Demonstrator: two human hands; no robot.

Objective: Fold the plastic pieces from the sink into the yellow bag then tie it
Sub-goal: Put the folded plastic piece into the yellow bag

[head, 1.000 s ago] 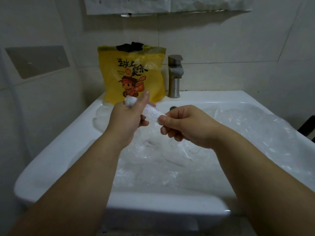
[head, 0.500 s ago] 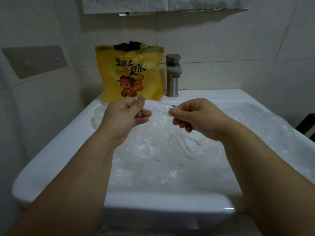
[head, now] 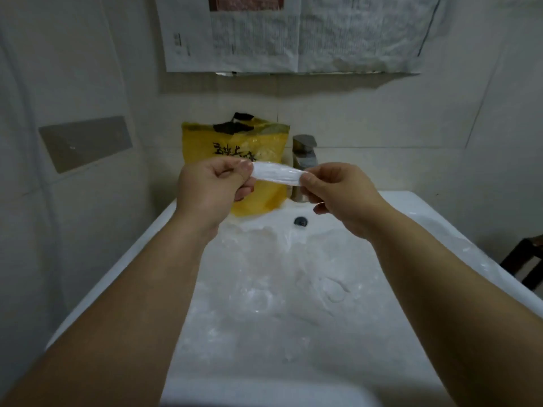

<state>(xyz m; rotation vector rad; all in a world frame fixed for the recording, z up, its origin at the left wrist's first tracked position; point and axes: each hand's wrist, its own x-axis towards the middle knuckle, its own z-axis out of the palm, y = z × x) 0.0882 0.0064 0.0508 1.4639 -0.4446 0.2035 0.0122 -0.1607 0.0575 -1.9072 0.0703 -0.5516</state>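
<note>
A folded strip of clear plastic (head: 277, 174) is stretched level between my two hands, above the back of the white sink (head: 141, 248). My left hand (head: 210, 189) pinches its left end and my right hand (head: 338, 192) pinches its right end. Behind them the yellow bag (head: 258, 148) with a cartoon print stands upright on the sink's back ledge, its lower part hidden by my left hand. More crumpled clear plastic pieces (head: 279, 289) lie in the basin under my forearms.
A metal tap (head: 304, 154) stands right of the bag, with the dark overflow hole (head: 300, 221) below it. Tiled walls close in at the left and back, with newspaper (head: 293, 33) stuck above. A dark chair part (head: 526, 259) shows at the right edge.
Both hands have risen from over the basin to the height of the bag, and the plastic strip now lies flat and level between them. My view has tilted upward.
</note>
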